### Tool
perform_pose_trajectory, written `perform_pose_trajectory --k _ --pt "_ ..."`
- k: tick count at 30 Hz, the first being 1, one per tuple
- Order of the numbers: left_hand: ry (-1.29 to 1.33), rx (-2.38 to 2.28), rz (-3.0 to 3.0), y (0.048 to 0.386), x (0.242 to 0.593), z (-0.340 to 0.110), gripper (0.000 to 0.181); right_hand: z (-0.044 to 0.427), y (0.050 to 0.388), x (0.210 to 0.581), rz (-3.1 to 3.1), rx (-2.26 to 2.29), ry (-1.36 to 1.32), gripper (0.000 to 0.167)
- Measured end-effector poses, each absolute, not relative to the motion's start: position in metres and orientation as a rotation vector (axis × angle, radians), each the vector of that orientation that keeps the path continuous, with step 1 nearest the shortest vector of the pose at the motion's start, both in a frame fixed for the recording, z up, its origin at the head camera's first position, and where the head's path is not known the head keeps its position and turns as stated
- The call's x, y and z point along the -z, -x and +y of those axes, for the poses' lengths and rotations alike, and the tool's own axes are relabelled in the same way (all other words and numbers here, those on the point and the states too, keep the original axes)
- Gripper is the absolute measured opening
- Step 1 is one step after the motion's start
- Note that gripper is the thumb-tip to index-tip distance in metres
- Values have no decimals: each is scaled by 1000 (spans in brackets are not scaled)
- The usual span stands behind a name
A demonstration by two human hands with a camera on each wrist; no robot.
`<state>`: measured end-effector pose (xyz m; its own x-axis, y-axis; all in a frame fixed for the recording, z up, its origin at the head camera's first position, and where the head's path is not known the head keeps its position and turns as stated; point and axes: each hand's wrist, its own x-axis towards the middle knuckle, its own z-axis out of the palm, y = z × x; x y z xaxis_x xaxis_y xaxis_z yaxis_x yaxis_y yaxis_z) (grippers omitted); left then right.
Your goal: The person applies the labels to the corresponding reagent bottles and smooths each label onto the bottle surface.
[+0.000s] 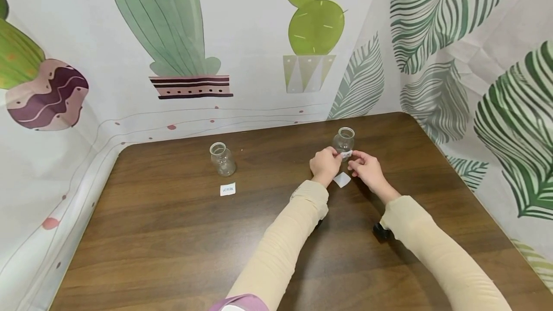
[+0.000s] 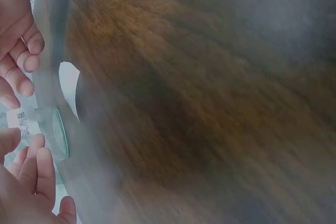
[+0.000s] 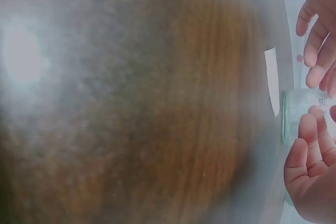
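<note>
A clear glass jar [image 1: 343, 142] stands at the back right, with a small white label [image 1: 346, 154] with writing against its front. My left hand [image 1: 325, 163] touches the label's left end with its fingertips; its other fingers are loosely bent in the left wrist view. At the label's right end, my right hand [image 1: 367, 169] rests a fingertip, its fingers spread and slightly bent. Both hands flank the jar [image 2: 60, 132] in the left wrist view. A blank white paper piece [image 1: 342, 179] lies on the table just in front. Whether either thumb pinches the label is hidden.
A second glass jar [image 1: 223, 160] stands further left, with a white label [image 1: 227, 189] bearing writing flat before it. The brown wooden table [image 1: 173, 234] meets a patterned cloth [image 1: 255, 61] behind. A black object [image 1: 381, 232] shows beneath the right sleeve.
</note>
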<state>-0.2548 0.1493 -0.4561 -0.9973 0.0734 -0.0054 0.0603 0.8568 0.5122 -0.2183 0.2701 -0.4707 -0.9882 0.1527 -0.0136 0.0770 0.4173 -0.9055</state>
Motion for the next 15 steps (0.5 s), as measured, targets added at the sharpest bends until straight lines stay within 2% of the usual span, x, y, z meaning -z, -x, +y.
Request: perform_pose_trajectory --k 8,15 --pt "-124 -833 3012 257 459 146 22 270 215 468 -2667 -1665 216 51" --pt "-272 -883 3040 264 456 146 61 273 214 468 -2661 -1699 204 48"
